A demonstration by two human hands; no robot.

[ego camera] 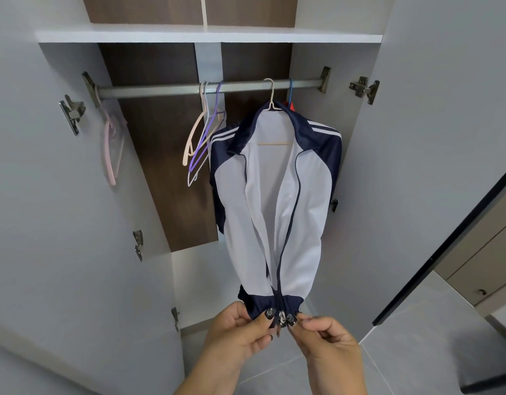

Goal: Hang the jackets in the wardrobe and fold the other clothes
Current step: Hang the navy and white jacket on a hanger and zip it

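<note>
Fingers (267,316) pinch smooth white-navy jacket (288,218) hem.

My left hand (240,327) and right hand (323,334) are raised side by side, forearms angled inward, fingertips of each pinching.

Behind the white and navy jacket (274,201), right of centre, a red garment (291,106) shows only a sliver at the collar; both forearms leave the bottom edge; dark blurred shape (488,384) lower right corner, unidentifiable
</note>
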